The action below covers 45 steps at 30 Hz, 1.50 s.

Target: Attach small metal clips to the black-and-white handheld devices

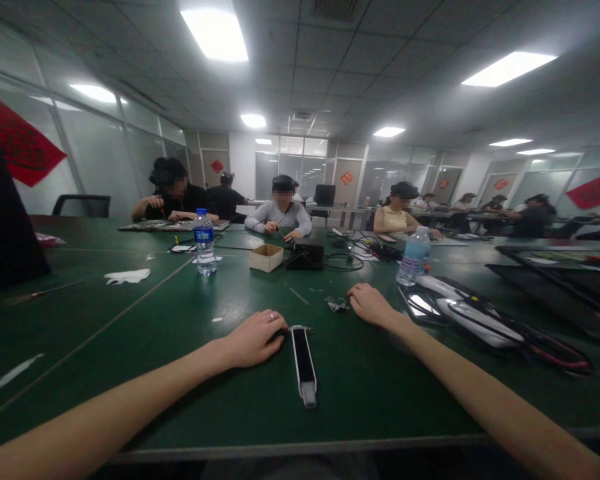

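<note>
My left hand [258,339], with a ring on one finger, rests on the green table [205,400]. Its fingers curl in beside the top end of a slim black device with a pale rim [304,365]. A thin small piece juts out across that end; whether my fingers grip it is unclear. Further right, my right hand [371,304] lies with bent fingers drawn together, its fingertips at the edge of a small heap of metal parts [337,305]. Anything under those fingertips is hidden. The device lies flat between my forearms, its grey end towards me.
Ahead stand a blue-capped water bottle [205,243], a small open box [266,258] and a black block [304,255] with cables. At right are another bottle [414,259], white-and-black housings [480,320] and dark panels [555,293]. A white glove-like cloth [127,276] lies left. Several people sit opposite.
</note>
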{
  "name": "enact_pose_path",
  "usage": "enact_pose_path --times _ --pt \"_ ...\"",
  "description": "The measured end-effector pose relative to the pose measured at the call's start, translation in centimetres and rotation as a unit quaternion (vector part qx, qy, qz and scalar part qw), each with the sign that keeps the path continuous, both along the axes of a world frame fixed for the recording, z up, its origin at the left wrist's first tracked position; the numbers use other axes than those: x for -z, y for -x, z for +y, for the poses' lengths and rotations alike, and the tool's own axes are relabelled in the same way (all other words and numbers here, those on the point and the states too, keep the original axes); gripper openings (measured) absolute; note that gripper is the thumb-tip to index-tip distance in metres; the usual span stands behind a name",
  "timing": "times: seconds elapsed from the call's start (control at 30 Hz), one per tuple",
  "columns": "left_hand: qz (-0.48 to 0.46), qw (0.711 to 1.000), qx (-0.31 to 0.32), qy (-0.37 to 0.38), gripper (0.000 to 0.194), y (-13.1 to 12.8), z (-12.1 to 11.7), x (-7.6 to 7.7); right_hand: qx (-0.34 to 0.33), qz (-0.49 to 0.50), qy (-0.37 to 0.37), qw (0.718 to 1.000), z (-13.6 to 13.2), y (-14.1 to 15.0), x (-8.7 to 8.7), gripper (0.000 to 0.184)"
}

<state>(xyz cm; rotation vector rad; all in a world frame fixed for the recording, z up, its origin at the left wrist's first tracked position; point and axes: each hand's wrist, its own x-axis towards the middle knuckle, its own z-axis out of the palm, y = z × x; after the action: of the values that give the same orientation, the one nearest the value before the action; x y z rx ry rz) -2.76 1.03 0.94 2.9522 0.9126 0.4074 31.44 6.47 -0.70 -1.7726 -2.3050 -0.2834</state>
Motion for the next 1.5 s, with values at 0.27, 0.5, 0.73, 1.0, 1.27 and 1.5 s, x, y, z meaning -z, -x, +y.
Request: enact_pose_path --times 0.27,0.5,0.73,1.0,1.27,1.5 --pt "-0.013 1.000 0.006 -0.002 0.016 0.1 0.1 0.2 -0.049 -0.019 -0.007 0.999 0.5 -0.8 0.3 0.023" --pt "-0.017 1.000 0.011 -0.007 0.017 0.2 0.0 0.2 -0.074 -0.028 -0.019 0.997 0.6 -1.1 0.0 0.021" --pt "-0.010 1.000 0.003 -0.009 0.016 0.1 0.0 0.2 -0.041 -0.005 0.014 0.999 0.3 -0.7 -0.6 0.016" --pt "-0.009 1.000 0.003 0.003 0.015 0.0 -0.1 -0.1 -0.014 0.001 0.035 0.999 0.3 -0.7 -0.5 0.013" --pt "-0.074 0.996 -0.041 -0.035 0.031 -0.1 -0.8 -0.2 -0.114 0.017 -0.105 0.988 -1.5 1.1 -1.8 0.006" --pt "-0.160 0.981 0.022 -0.104 0.016 -0.7 -1.9 -0.1 -0.357 0.041 -0.211 0.909 -6.1 7.8 -2.3 0.006"
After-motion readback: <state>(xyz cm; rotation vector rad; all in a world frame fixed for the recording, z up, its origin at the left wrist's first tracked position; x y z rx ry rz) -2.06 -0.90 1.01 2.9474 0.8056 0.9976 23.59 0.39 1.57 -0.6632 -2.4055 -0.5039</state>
